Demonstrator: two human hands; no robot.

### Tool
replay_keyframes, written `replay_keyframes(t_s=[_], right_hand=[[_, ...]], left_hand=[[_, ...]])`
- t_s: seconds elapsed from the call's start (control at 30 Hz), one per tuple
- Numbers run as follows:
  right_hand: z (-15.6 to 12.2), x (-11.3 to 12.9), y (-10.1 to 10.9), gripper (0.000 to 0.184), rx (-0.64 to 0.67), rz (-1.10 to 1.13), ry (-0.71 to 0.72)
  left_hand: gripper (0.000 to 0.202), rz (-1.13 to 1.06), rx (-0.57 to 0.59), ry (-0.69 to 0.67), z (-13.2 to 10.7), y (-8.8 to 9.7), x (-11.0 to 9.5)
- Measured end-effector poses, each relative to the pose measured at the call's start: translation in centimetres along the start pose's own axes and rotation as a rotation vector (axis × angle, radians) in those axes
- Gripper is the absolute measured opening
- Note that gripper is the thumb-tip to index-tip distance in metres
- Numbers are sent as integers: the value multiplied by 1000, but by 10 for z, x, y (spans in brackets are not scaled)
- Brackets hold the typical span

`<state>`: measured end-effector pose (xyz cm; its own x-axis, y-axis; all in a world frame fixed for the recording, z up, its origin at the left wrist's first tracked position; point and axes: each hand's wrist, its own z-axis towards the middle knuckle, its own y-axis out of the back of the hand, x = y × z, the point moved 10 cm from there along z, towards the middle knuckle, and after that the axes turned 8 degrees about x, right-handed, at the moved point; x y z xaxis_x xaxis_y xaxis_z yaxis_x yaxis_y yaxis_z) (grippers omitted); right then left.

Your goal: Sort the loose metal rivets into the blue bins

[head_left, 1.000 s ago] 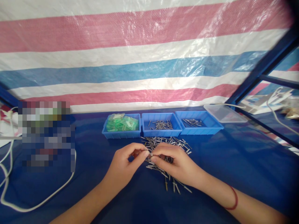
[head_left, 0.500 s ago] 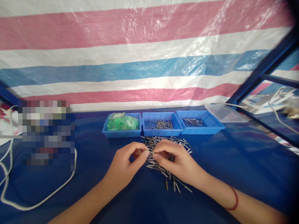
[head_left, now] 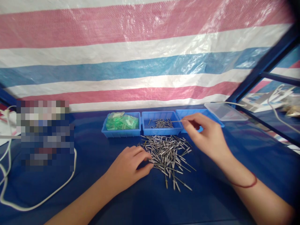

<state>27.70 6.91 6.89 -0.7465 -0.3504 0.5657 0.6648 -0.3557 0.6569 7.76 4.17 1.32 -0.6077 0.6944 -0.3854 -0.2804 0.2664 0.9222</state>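
My right hand [head_left: 205, 132] is closed, thumb and fingertips pinching one blind rivet [head_left: 175, 121] whose thin shank points left over the wall between the middle and right bins. Part of the right blue bin [head_left: 187, 113] is hidden behind this hand. Down at the left edge of a loose pile of blind rivets [head_left: 171, 153], my left hand [head_left: 131, 164] has curled fingers and a thumb drawn in around a rivet end. Short metal rivets [head_left: 164, 123] also lie in the middle blue bin [head_left: 147, 131].
A left blue bin [head_left: 122, 134] holds green plastic packets [head_left: 122, 122]. A clear lid [head_left: 226, 112] lies at the back right, near the blue frame post [head_left: 260, 64]. A white cable [head_left: 53, 195] loops across the left of the blue table [head_left: 93, 131]. Striped sheeting [head_left: 140, 72] hangs behind.
My hands have separated. The right has moved up and right to the bins with a rivet; the left has shifted slightly down onto the pile's edge, uncovering more rivets.
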Motion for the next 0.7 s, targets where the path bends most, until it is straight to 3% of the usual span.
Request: replay_keyframes(t_s=[0.1,0.2,0.3,0.4,0.5,0.7], right_hand=[[10,-38,20,15,-89,-231,-107],[16,-59,11,21,-19,-393,-115],[16,-65,1,26,22,-443,-115],[14,-47,-1,23,7,-386,-54],[8,-11,-11,17,58,-230,85],[-25,60,-66,10,439,175,337]], left_hand=[[14,82,83,-13,0,-8,-2],[14,128,124,-20,0,-12,-2],[17,163,146,-23,1,-15,-2],[21,213,150,-23,2,-19,-1],[22,225,113,-13,2,-18,1],[18,-98,-69,60,0,2,7]])
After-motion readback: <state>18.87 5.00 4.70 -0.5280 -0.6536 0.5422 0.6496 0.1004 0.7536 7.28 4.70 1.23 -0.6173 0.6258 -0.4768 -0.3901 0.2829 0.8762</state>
